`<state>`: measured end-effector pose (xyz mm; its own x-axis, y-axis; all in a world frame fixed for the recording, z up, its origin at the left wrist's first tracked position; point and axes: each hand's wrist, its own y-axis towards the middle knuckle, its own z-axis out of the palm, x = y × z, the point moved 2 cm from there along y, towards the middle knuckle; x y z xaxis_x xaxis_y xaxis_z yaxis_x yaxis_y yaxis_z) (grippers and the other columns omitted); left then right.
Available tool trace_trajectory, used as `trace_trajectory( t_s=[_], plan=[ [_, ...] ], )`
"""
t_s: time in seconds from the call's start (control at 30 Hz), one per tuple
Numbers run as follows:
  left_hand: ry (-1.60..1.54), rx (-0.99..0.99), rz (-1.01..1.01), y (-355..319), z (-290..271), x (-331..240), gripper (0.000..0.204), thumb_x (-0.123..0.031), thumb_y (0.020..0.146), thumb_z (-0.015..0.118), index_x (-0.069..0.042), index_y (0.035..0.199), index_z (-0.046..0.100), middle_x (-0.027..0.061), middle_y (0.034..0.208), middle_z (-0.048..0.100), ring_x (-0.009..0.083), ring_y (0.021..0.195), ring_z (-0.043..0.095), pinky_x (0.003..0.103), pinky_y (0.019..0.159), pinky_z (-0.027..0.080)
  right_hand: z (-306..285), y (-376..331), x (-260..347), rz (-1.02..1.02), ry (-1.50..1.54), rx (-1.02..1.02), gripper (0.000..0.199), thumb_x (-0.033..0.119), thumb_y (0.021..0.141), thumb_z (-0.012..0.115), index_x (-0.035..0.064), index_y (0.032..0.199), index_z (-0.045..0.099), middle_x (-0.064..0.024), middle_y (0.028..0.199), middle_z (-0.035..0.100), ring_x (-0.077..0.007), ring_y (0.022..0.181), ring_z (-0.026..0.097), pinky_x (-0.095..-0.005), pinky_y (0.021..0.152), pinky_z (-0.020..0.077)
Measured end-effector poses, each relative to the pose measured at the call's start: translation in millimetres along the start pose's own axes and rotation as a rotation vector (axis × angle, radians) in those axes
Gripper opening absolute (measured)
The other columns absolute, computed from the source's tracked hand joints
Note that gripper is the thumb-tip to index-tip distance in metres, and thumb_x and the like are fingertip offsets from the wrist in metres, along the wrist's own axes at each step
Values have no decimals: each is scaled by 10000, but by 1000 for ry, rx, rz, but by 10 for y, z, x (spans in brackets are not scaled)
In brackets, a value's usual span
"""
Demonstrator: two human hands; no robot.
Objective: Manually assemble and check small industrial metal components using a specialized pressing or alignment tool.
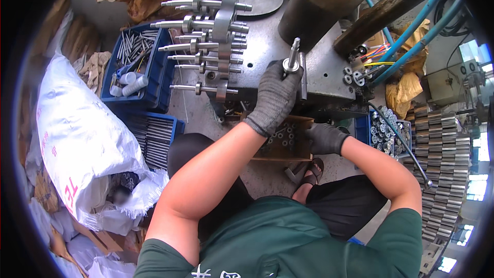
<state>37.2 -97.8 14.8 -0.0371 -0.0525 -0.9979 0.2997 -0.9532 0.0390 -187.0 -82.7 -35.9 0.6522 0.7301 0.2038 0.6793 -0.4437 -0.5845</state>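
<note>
My left hand [278, 91], in a grey knit glove, is closed round a metal shaft [295, 51] that points up, with a round collar [290, 66] on it. A plain steel rod [303, 77] lies just right of that hand, over the front edge of the metal machine table [265, 46]. My right hand [327, 139], gloved too, is at the right wall of a brown open box [280, 158] below the table. Small metal rings [282, 136] lie inside this box. The right fingertips are dark and partly hidden, so their grip does not show.
Left on the table stands a rack [224, 25] of several collared shafts; a thick steel cylinder [321, 5] rises behind. Blue bins of pins [138, 46] and rods [154, 139] stand left, beside a white sack [87, 134]. Rightward are a bin of small wheels [388, 131] and stacked cylinders [437, 170].
</note>
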Motion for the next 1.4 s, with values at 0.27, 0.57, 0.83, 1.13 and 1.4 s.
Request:
trace_trajectory(
  t_s=[0.27,0.57,0.83,1.13,1.4],
  plan=[
    [-605,140,-379,-268,158,13,255,-272,1036,609,-110,1227,660,36,1066,632,154,919,629,318,765,594,-1403,-272,-82,147,97,-401,279,168,778,693,40,1023,726,-236,1036,677,-429,933,671,-447,835,572],
    [-663,99,-574,-266,151,-25,282,-302,993,619,-123,1210,636,64,1069,615,188,907,628,352,685,606,-1758,393,-275,302,-192,-453,283,220,811,710,98,1064,740,-212,1058,701,-380,1020,685,-462,927,545],
    [-682,98,-582,-275,120,-63,297,-274,963,653,-103,1198,595,67,1019,614,185,852,630,347,663,593,-1866,206,-223,249,-224,-534,303,179,828,713,39,1096,694,-208,987,725,-398,930,695,-464,859,551],
    [-704,124,-586,-307,147,-80,234,-256,959,662,-88,1113,607,59,912,622,178,757,626,338,607,567,-2233,-332,-124,133,-124,-833,234,191,839,744,12,982,697,-223,962,696,-392,892,695,-457,815,555],
    [-671,236,-583,-439,200,-63,309,-63,871,602,-85,1177,564,9,883,596,155,764,611,369,704,561,-2957,-718,365,-114,3,-1454,122,140,888,753,44,960,731,-146,981,710,-300,833,719,-376,754,581]
  ],
)
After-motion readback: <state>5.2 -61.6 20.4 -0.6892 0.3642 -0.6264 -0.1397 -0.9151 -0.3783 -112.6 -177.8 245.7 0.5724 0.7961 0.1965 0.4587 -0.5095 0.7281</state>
